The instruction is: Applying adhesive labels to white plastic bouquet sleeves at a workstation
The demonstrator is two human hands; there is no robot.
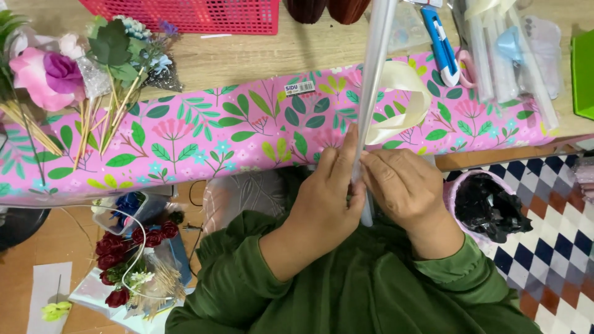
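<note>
My left hand (328,192) and my right hand (402,188) are both closed around the lower end of a long clear plastic cone (376,68) that rises up and away from me. A loop of cream ribbon (405,93) hangs beside the cone, just above my right hand. Both hands hover at the near edge of a roll of pink floral wrapping paper (216,136) lying across the wooden table (247,55). Green sleeves cover both my arms.
Artificial flowers on sticks (74,74) lie at the table's left, with a red basket (198,12) behind. A blue cutter (442,43) and clear plastic tubes (507,55) sit at the right. Dark red roses (124,247) lie on the floor to the left, and a pink bin (489,207) stands to the right.
</note>
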